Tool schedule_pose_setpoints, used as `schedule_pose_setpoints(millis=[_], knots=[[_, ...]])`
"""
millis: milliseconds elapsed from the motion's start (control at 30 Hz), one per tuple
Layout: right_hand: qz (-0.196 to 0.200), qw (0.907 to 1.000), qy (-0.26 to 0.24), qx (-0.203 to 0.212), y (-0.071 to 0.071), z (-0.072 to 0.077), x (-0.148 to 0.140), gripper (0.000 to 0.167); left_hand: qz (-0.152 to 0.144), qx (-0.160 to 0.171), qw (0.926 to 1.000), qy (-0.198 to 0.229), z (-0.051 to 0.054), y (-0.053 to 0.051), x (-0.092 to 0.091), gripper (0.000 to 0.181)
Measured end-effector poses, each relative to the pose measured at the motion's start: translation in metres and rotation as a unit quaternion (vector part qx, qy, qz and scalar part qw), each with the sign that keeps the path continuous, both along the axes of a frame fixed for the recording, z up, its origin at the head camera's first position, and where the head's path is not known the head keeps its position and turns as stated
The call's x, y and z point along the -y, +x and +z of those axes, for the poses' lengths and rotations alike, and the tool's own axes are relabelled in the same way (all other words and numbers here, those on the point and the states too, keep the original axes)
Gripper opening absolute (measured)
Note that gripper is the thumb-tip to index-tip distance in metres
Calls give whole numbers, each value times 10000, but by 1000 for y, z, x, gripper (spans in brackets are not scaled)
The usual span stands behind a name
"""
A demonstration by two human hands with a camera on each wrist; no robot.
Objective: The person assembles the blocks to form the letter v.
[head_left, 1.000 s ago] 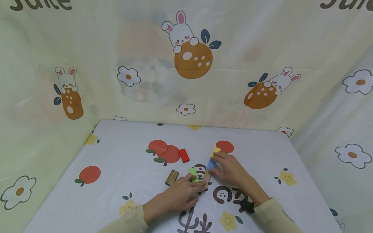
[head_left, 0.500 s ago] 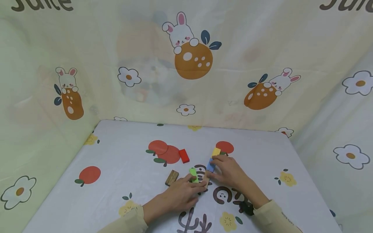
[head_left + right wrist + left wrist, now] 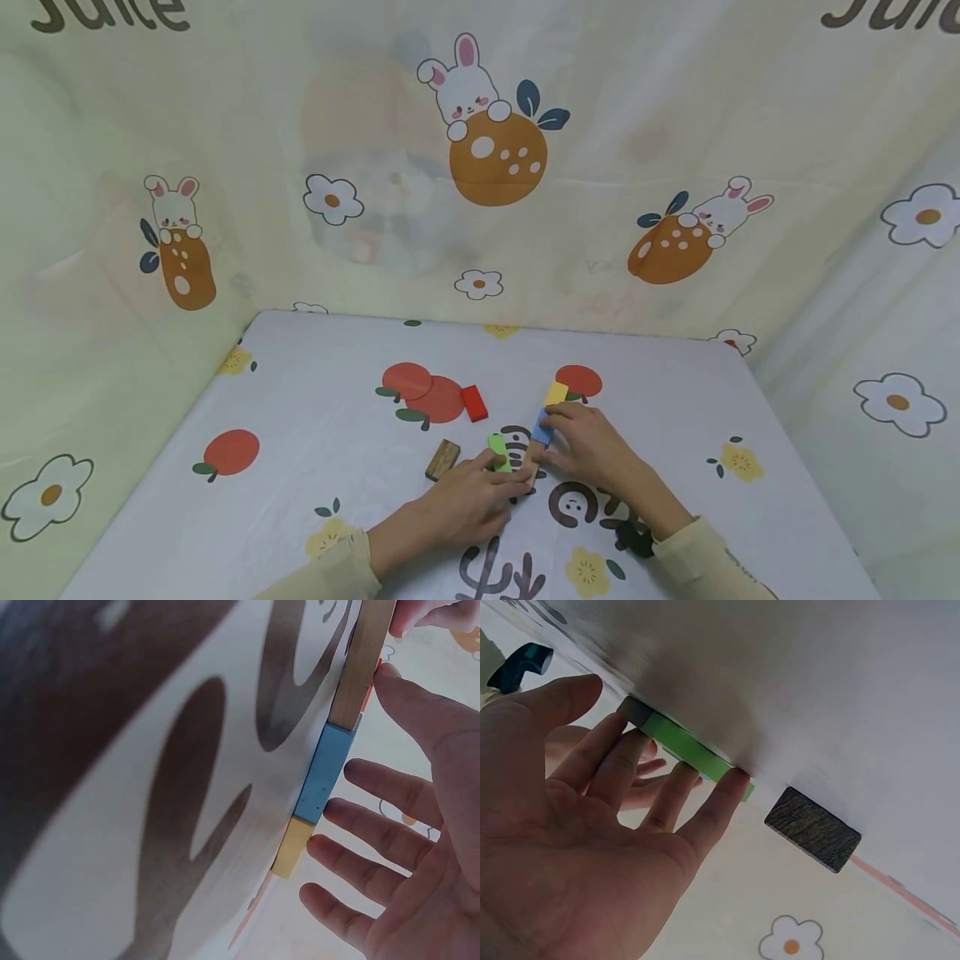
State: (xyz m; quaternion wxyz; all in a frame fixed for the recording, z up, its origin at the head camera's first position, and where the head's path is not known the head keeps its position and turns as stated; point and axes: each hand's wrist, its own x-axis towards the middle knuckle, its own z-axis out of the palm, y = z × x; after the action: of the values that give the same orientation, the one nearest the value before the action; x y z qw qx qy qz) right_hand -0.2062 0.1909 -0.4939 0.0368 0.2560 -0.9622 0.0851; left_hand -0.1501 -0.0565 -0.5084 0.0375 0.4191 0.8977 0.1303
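Observation:
A row of blocks lies end to end in the head view: a yellow block, a blue block and a light wooden block. My right hand is beside it; in the right wrist view its fingertips touch the blue block and its thumb is at the wooden block. To the left, a green block lies under my left hand. In the left wrist view, the left fingers, loosely extended, touch the green block and the darker block end beside it.
A red block lies farther back, near printed apples. Left of the green block is a dark wood-grained block. A printed white cloth covers the table, and a patterned curtain rises behind it.
My right hand has slid slightly back toward me, from near the yellow block to the blue one, uncovering more yellow. My left hand stays in place.

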Motion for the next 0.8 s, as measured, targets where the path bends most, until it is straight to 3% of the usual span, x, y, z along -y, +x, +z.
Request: schedule_pose_setpoints(millis=[800], knots=[[-48, 9996, -82, 252, -1, 0, 1, 60, 72, 99, 9999, -91, 1, 0, -1, 55]])
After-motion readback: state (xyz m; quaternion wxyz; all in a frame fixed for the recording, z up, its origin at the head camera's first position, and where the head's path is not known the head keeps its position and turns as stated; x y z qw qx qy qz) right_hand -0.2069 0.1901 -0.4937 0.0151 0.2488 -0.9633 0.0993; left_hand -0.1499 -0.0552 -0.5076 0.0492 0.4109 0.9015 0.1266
